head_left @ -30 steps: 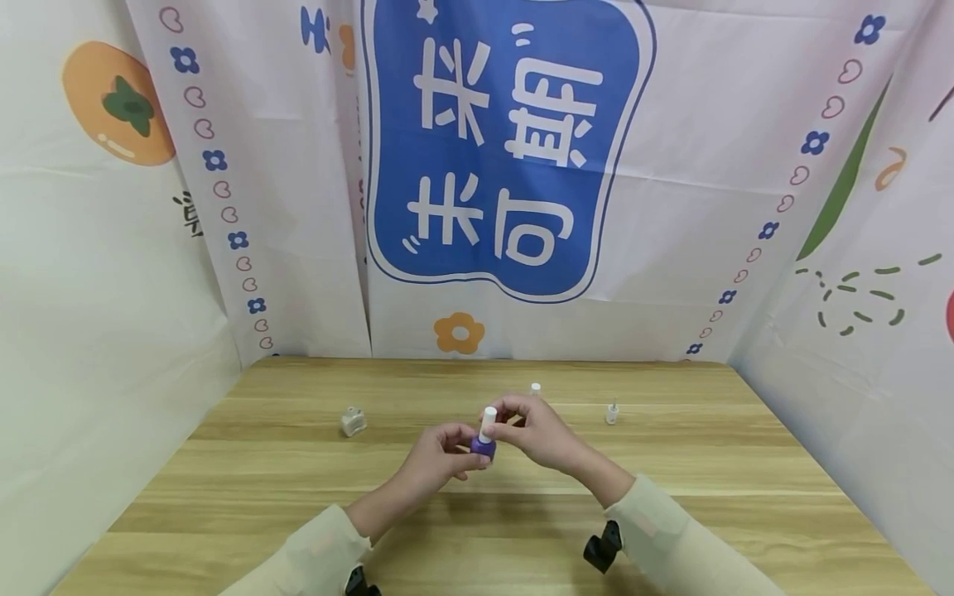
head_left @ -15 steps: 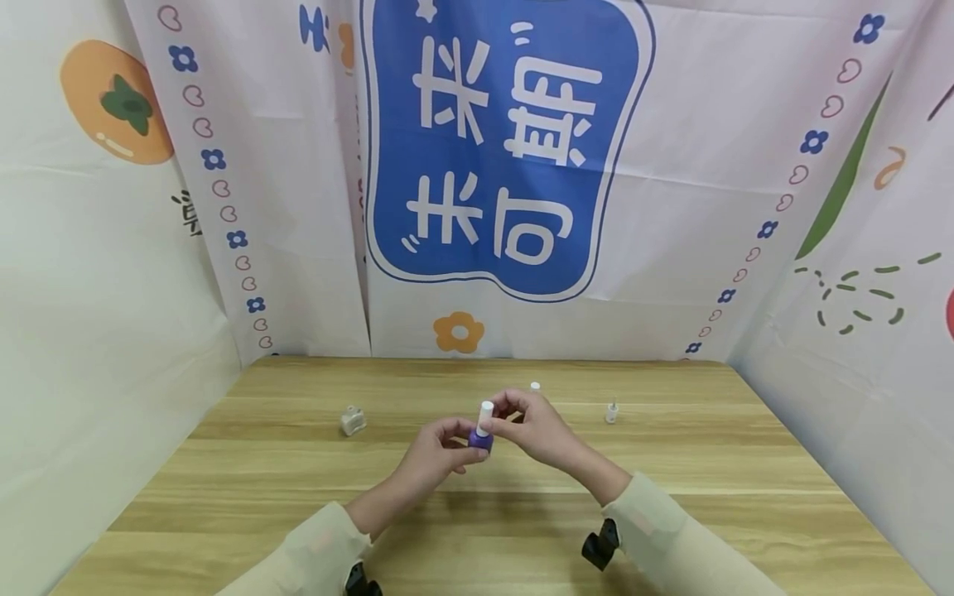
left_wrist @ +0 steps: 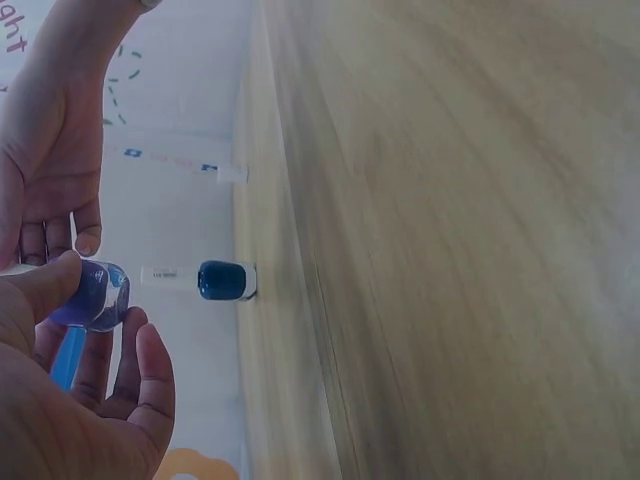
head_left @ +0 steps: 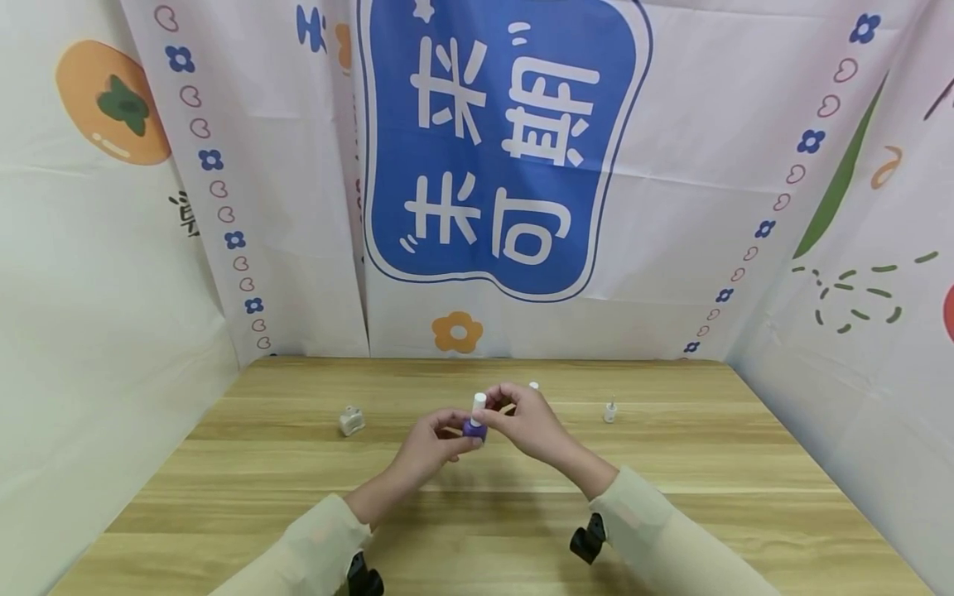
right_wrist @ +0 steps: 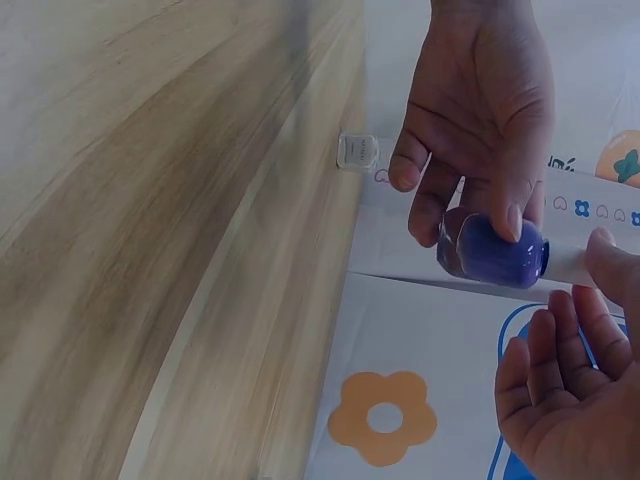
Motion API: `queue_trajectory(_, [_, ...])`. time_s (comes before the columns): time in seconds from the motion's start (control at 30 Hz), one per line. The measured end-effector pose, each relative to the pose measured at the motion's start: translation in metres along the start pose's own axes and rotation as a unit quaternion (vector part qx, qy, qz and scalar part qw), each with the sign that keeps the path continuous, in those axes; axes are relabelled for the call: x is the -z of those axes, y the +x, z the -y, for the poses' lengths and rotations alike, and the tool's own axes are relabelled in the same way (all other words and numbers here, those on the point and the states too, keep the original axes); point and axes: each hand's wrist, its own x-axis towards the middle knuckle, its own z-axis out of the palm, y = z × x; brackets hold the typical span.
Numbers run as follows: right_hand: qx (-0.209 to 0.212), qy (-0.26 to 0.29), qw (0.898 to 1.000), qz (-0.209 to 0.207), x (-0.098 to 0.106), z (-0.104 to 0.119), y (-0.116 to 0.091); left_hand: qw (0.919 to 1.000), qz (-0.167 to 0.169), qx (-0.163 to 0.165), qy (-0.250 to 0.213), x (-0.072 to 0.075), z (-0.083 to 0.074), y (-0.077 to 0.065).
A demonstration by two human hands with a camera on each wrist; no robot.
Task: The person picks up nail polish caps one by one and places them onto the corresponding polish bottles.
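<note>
A nail polish bottle (head_left: 474, 430) with purple polish and a tall white cap (head_left: 479, 402) is held above the middle of the table, slightly tilted. My left hand (head_left: 428, 447) pinches its glass body between thumb and fingers. With thumb and forefinger, my right hand (head_left: 532, 424) grips the white cap; its other fingers are loosely bent, as the right wrist view shows. The cap sits at the purple neck of the bottle (right_wrist: 500, 250). Behind the right hand stands a dark teal nail polish bottle (left_wrist: 222, 281) with a white cap, mostly hidden in the head view.
A small clear glass bottle (head_left: 352, 421) without a cap lies at the table's left. On the right, a white cap (head_left: 610, 412) stands with its thin brush stem upward. Printed cloth (head_left: 641, 273) encloses the wooden table (head_left: 246, 497) at the back and sides.
Both hands have shifted a little away from the body and slightly left, carrying the purple bottle along. The grip on body and cap looks the same.
</note>
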Motion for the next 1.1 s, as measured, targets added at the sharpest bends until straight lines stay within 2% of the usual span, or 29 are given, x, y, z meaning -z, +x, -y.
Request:
queue_trajectory(0.23, [-0.008,-0.002,1.000,-0.015,-0.006,-0.001,0.007,0.9998,-0.008,-0.018,0.001,0.004,0.001,0.006])
queue_trajectory(0.5, [-0.018,0.009,0.999,-0.028,-0.014,-0.003,0.015,0.9996,-0.017,-0.018,0.016,0.010,0.007,0.016])
queue_trajectory(0.8, [-0.047,0.009,0.998,-0.034,-0.020,-0.010,0.025,0.9990,-0.016,-0.035,0.022,0.016,0.014,0.025])
queue_trajectory(1.1, [-0.065,0.020,0.997,-0.039,-0.026,-0.016,0.034,0.9972,-0.046,-0.010,0.057,0.020,0.019,0.036])
